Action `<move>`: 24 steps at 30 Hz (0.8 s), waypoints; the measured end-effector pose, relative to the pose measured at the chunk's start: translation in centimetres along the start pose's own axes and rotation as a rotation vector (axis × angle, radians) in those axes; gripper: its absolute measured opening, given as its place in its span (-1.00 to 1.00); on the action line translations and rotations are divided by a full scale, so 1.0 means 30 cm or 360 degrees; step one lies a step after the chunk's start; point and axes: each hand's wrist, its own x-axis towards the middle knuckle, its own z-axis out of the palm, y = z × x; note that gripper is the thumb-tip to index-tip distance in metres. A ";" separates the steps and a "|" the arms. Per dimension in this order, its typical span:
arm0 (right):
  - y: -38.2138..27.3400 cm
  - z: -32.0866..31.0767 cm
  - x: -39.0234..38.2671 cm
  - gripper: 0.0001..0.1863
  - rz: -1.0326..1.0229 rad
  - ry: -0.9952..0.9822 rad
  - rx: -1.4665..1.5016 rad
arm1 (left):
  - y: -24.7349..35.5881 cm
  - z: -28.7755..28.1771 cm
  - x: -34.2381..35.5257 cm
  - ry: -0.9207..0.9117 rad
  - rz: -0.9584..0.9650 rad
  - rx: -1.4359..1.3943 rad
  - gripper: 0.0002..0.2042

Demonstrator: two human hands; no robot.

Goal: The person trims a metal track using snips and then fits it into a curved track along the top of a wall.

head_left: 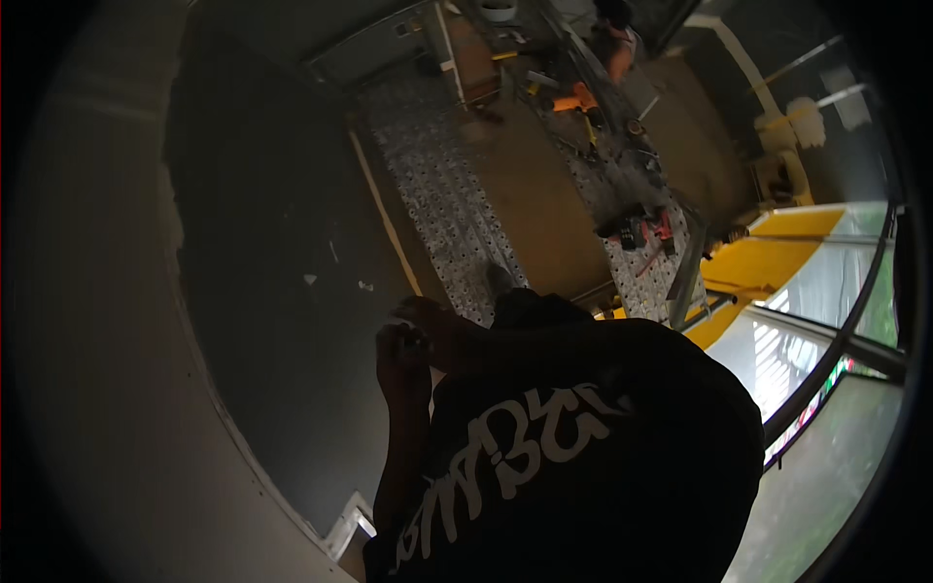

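My left hand (397,352) and my right hand (439,328) are close together in front of my chest. Their fingers are bent inward and meet around a small greyish thing (417,341), too dark and small to name. Both hands are in shadow, so how the fingers lie on it is hard to see. Beyond the hands stands a dark grey wall (282,243) with a few pale marks. My dark shirt (573,486) with white print fills the lower middle of the head view.
Below is a perforated metal plank (437,185), where my shoe (500,280) shows. A second plank (627,282) carries an orange power tool (577,99), a red and black power tool (646,229) and other tools. Another person (617,49) is at the far end. Windows (836,282) line the right.
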 end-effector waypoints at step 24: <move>1.199 -0.860 0.024 -0.55 0.1026 0.1785 0.1688 | -0.037 0.224 0.889 -0.1433 0.0097 0.1401 -0.54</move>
